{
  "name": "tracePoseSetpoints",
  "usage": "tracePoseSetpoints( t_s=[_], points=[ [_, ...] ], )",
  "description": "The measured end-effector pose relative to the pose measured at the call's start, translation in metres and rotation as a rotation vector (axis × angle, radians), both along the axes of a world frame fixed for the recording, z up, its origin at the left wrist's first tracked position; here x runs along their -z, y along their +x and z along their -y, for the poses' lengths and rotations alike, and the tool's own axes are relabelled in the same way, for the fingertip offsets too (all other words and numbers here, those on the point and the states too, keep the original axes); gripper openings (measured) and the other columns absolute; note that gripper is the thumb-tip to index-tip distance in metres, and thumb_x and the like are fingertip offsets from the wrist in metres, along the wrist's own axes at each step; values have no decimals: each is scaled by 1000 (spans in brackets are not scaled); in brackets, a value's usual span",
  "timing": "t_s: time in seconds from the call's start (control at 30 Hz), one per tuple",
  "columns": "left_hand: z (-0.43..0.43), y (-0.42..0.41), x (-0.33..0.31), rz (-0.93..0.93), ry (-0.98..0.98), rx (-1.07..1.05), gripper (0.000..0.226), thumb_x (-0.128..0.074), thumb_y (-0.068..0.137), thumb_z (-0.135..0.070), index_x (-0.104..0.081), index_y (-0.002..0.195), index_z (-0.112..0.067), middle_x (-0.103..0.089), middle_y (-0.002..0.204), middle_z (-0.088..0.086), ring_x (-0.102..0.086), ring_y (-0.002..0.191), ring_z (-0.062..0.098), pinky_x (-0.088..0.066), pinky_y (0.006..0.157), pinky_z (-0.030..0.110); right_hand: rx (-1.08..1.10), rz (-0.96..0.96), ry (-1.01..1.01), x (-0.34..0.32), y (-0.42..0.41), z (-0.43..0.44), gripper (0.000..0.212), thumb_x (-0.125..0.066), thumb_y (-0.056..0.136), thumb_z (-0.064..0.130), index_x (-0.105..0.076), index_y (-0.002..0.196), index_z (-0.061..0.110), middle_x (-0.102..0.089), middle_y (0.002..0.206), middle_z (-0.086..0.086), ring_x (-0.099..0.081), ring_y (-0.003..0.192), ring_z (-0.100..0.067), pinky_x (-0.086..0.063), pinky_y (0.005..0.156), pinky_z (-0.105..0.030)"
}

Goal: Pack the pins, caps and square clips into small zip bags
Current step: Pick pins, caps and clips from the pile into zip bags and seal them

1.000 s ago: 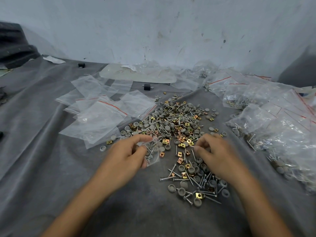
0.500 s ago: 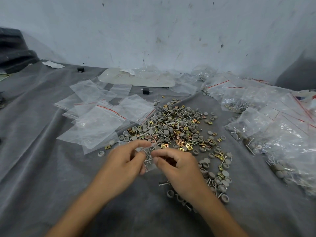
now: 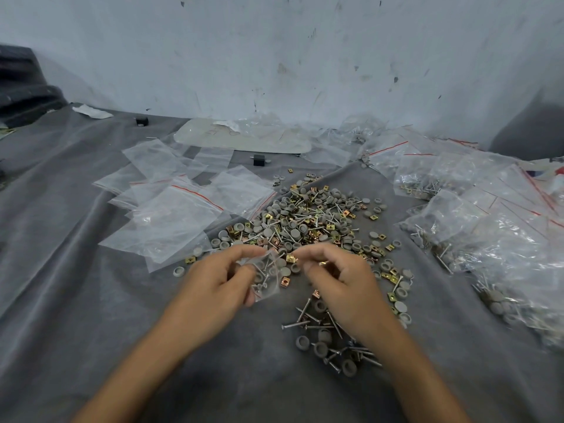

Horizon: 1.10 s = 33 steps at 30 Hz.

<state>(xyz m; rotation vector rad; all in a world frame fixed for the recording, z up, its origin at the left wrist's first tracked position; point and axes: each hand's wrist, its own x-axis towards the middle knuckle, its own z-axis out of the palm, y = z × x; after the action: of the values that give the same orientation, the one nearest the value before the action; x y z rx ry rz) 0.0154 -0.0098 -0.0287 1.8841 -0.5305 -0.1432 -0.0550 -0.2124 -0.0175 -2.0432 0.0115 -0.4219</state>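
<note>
We hold the small zip bag (image 3: 268,282) in the left hand (image 3: 219,279), pinched between thumb and fingers just in front of the heap (image 3: 305,218) of mixed parts on the desk (image 3: 91,300). A few pins (image 3: 263,270) show through its clear wall. The right hand (image 3: 345,279) sits curled just beside the bag's mouth, its fingertips pinching what looks like a gold square clip (image 3: 323,263). The step, as we judge it, is feeding that clip in. To do it well we should spread the mouth wide with the left thumb and forefinger, since the thin film will want to cling shut. We should tilt the bag so the pins lie at the bottom, points away from the opening. The clip should go in edge first and be let go only once it is past the zip strip, or it may catch there and fall back onto the heap. Caps (image 3: 320,349) lie near the right wrist, handy for the next pick. Empty bags (image 3: 171,218) wait to the left and filled bags (image 3: 494,236) are piled to the right.
</note>
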Motion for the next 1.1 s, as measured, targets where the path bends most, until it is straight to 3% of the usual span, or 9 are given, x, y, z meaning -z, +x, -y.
tracePoseSetpoints(
  t_s=[0.1,0.17,0.33,0.4,0.5,0.6,0.73,0.93,1.1],
  points=[
    [-2,2,1,-3,1,4,33,-48,87,-42,-64,112,-56,-69,61,1,-51,49,6,-42,58,28,107,15,49,-4,-1,20,24,-62,99,20,-73,99,41,-74,88,14,-63,63,-12,-46,57,-19],
    [-3,3,0,1,6,4,33,-48,86,-42,-64,112,-56,-69,61,1,-51,48,7,-42,58,27,161,31,76,-8,-2,32,24,-62,99,21,-73,98,42,-74,85,9,-62,67,-27,-46,58,-27],
    [-5,3,-3,-1,-4,-20,32,-47,87,-42,-67,112,-49,-69,61,1,-50,45,5,-41,48,20,297,31,83,-11,-2,54,22,-64,97,20,-74,92,39,-75,88,12,-69,82,-18,-58,71,-45],
    [-5,2,-2,1,-4,-30,32,-47,87,-42,-68,111,-47,-70,61,1,-50,45,4,-40,46,17,290,-9,39,-8,-2,57,19,-64,97,21,-73,94,38,-73,90,17,-68,82,-10,-55,64,-37],
    [-4,3,-1,-11,0,-23,32,-47,86,-45,-65,112,-52,-70,61,1,-50,46,4,-41,50,24,223,-91,-104,-3,-1,53,13,-64,97,28,-71,99,38,-70,86,17,-65,77,-3,-49,60,-25],
    [-3,4,-1,-10,8,-25,34,-46,83,-49,-64,111,-56,-70,61,0,-50,45,4,-40,53,26,148,-165,-322,1,1,43,8,-65,95,32,-70,97,38,-65,86,18,-60,76,2,-44,63,-19],
    [-5,3,-2,-2,24,-32,33,-46,84,-52,-63,112,-58,-70,62,-1,-53,47,3,-42,54,27,72,-360,-595,5,4,31,18,-62,94,49,-66,109,40,-52,103,17,-47,103,-6,-43,83,-31],
    [-5,2,-3,-4,36,-26,31,-46,89,-46,-66,112,-49,-71,63,-2,-54,48,2,-42,57,29,45,-427,-626,3,0,34,38,-58,92,60,-62,125,41,-46,103,16,-41,108,-10,-42,86,-35],
    [-5,2,-1,-5,37,-8,35,-44,84,-55,-61,114,-57,-70,63,-3,-54,49,2,-43,60,30,25,-397,-582,0,-1,31,16,-63,93,51,-67,100,38,-52,98,18,-50,103,-11,-47,88,-38]
  ],
)
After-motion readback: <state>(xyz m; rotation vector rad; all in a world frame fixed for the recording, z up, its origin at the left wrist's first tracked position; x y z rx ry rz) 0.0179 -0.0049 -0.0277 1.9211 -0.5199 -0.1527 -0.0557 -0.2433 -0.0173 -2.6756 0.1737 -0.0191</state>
